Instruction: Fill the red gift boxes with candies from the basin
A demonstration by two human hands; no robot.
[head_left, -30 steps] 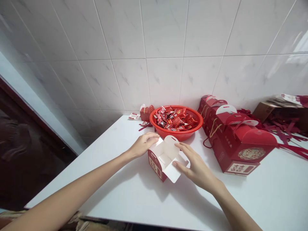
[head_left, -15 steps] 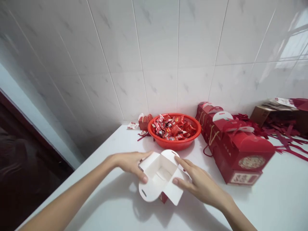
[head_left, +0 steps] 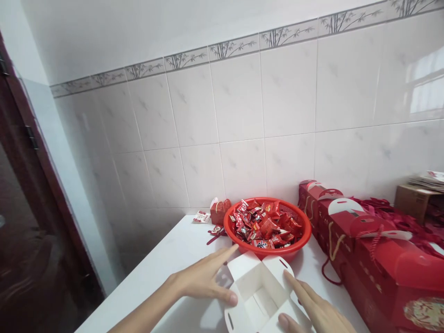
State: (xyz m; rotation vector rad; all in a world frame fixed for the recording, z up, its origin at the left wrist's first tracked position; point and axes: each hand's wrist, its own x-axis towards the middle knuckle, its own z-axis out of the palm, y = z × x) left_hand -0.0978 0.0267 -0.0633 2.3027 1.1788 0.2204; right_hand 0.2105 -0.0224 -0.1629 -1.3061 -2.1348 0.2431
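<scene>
A small box with a white inside (head_left: 262, 296) stands on the table with its flaps spread open, and nothing shows inside it. My left hand (head_left: 204, 280) is at its left side, fingers apart, the thumb by the left flap and the fingertips reaching toward the basket. On the right, my right hand (head_left: 312, 307) has its fingers and thumb spread over the right flaps, touching them. Just behind the box sits a red plastic basket (head_left: 303, 240) full of red-wrapped candies (head_left: 267, 224).
Finished-looking red gift boxes (head_left: 367, 249) with rope handles line the right side. Red ribbons (head_left: 378, 210) and a cardboard box (head_left: 411, 201) lie beyond. Left of the basket are a small red box (head_left: 219, 212) and a white packet (head_left: 201, 217). The tiled wall (head_left: 239, 101) backs the table (head_left: 176, 240).
The view has tilted up, so everything sits lower in the picture. My left hand has loosened from the box flap, its fingers now stretched toward the basket.
</scene>
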